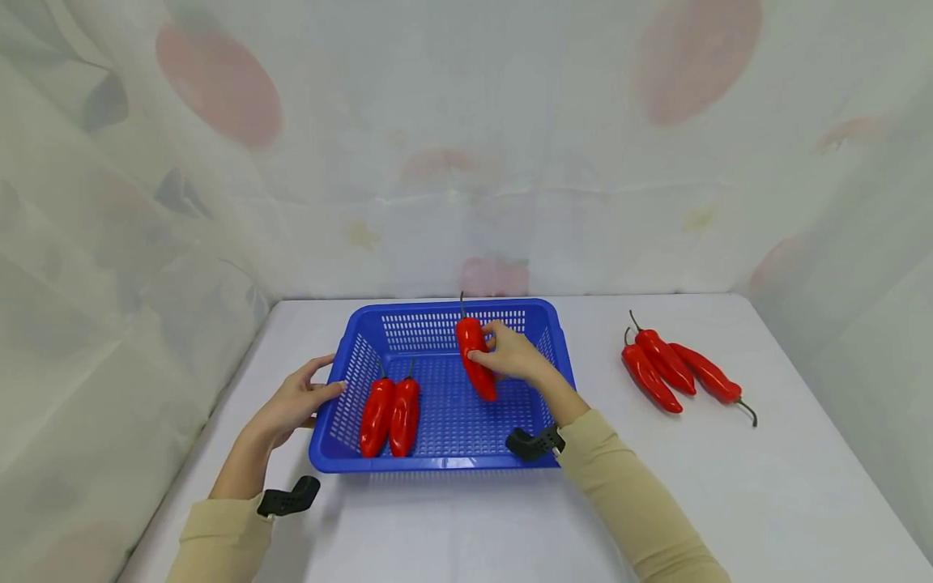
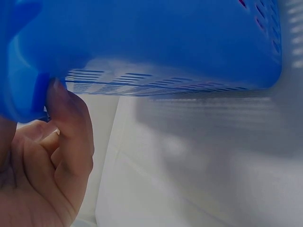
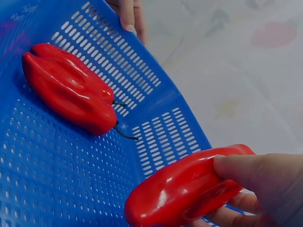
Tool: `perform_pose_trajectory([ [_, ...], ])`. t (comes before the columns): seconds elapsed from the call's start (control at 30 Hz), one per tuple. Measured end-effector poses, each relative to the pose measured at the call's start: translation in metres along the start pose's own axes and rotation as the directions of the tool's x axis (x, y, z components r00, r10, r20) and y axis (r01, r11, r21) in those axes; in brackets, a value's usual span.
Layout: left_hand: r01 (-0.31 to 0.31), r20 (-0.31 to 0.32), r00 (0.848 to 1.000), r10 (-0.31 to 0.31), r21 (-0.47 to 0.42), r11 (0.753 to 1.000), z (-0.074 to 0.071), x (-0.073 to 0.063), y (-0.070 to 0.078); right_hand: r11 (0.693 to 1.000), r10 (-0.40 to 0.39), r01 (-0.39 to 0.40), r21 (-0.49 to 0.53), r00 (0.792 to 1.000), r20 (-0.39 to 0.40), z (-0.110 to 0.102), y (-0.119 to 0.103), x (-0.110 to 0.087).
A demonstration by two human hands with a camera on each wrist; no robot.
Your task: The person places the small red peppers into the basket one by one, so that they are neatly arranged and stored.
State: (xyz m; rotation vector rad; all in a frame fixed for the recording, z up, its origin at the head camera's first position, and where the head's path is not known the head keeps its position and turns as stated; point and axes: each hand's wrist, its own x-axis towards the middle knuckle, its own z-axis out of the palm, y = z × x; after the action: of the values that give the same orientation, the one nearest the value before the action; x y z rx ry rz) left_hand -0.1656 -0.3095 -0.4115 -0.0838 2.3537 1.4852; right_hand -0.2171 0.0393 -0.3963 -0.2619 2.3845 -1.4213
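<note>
A blue plastic basket (image 1: 445,463) with slotted walls stands on the white table. My left hand (image 1: 295,401) grips its left rim; in the left wrist view, curled fingers (image 2: 71,123) hook the rim's edge. Between thumb and fingers my right hand (image 1: 510,354) pinches a red chili pepper (image 1: 474,356) over the right half of the basket, stem pointing to the back. Two more red peppers, one outer (image 1: 376,417) and one inner (image 1: 404,417), lie side by side at the basket's left, stems to the back. The right wrist view shows the held pepper (image 3: 189,187) close up.
Three red peppers lie grouped on the table to the right of the basket: a left one (image 1: 649,379), a middle one (image 1: 665,361) and a right one (image 1: 705,372). A pale patterned sheet (image 1: 466,219) hangs behind and along both sides of the table (image 1: 787,502).
</note>
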Motion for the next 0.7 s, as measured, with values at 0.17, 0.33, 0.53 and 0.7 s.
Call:
perform_pose_trajectory([
  [0.17,0.002,-0.003,1.000,-0.002,0.001,1.000,0.000,0.000,0.000,1.000,0.013,-0.014,0.020,1.000,0.019,0.006,-0.003,0.002],
  [0.33,0.006,-0.005,1.000,-0.006,-0.003,1.000,0.001,0.000,0.000,0.999,0.010,-0.011,0.034,0.999,0.039,0.010,-0.007,0.004],
  [0.53,0.002,0.003,1.000,-0.002,-0.010,1.000,0.002,0.000,0.000,0.997,0.009,-0.015,0.078,0.998,0.065,0.016,-0.007,0.010],
  [0.7,0.004,-0.005,1.000,-0.004,-0.007,1.000,0.002,-0.002,0.000,0.996,0.022,-0.029,0.083,0.996,0.085,0.021,-0.008,0.014],
])
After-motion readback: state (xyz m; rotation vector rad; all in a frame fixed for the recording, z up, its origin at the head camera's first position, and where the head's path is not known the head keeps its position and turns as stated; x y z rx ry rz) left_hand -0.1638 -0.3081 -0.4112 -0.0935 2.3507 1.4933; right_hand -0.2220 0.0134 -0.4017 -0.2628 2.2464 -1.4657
